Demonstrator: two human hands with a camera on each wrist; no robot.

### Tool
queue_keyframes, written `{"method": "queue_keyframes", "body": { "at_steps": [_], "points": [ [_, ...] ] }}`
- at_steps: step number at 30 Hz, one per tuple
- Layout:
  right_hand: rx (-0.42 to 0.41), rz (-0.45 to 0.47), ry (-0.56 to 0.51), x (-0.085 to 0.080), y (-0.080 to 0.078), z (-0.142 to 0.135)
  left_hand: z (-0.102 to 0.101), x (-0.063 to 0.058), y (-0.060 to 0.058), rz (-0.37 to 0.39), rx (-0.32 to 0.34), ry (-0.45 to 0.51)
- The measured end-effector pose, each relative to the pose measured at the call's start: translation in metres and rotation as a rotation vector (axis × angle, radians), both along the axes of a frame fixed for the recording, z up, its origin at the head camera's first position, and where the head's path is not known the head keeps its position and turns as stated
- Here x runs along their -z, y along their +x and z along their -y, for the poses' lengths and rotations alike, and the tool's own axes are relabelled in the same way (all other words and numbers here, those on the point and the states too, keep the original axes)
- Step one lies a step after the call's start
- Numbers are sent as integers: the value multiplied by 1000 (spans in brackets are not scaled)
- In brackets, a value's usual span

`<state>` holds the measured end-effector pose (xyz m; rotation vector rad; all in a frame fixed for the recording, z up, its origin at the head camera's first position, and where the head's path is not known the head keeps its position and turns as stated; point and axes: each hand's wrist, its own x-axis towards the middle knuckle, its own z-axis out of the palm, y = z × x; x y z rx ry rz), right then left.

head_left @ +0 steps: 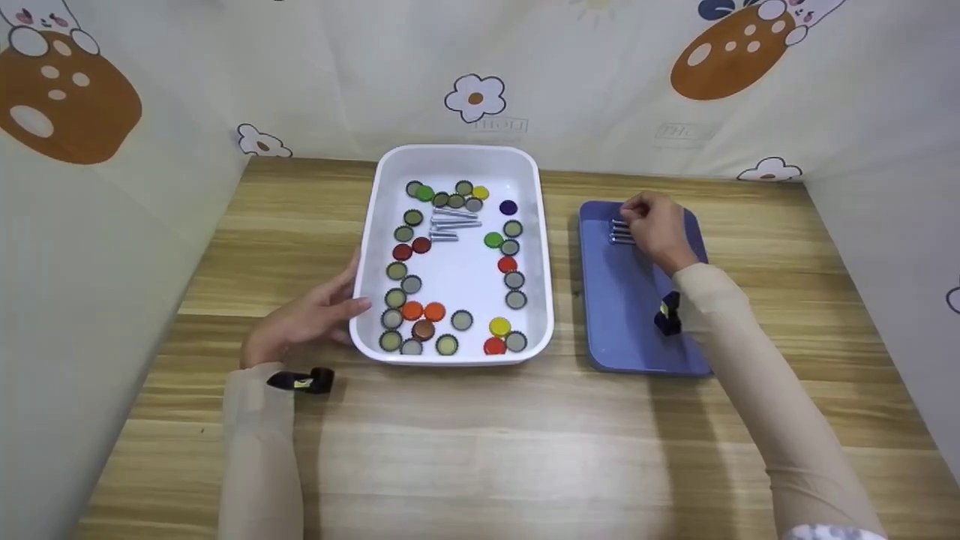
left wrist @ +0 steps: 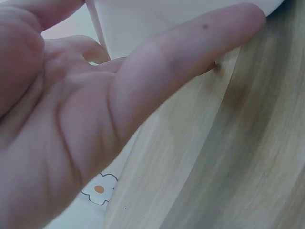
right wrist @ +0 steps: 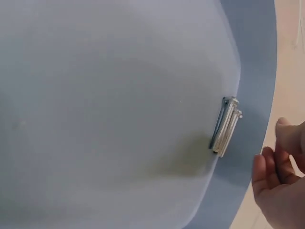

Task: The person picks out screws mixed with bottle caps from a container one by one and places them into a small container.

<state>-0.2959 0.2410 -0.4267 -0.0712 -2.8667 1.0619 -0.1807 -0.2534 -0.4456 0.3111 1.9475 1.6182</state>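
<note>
Several bottle caps [head_left: 461, 320], some bright-coloured and some showing grey or olive undersides, lie in a white plastic tub [head_left: 546, 300]. Long bolts [head_left: 456, 224] lie among them toward the back. The left hand [head_left: 311, 315] rests against the tub's left side, its thumb straight at the rim; some fingers are hidden by the tub. Over the back of a blue tray [head_left: 626, 330], the right hand [head_left: 658, 229] hovers beside a small row of silver bolts [right wrist: 225, 127]. Its fingers are loosely bent, with nothing visible between them in the right wrist view.
The wood-grain table [head_left: 480, 442] carries the tub and the tray side by side, with a narrow gap between them. Behind them hangs a cream curtain [head_left: 360, 82] with flower prints, also closing off both sides. Each sleeve has a black wrist strap piece [head_left: 304, 381].
</note>
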Motion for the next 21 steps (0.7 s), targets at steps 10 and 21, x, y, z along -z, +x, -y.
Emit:
{"method": "queue_keyframes", "body": {
  "at_steps": [10,21],
  "points": [
    [-42,-72,-103,-13,0,22,0,-2,1,13,-5,-46],
    [-2,-56,-333,-27,-5,58,1,1,0,-12,2,-20]
  ]
}}
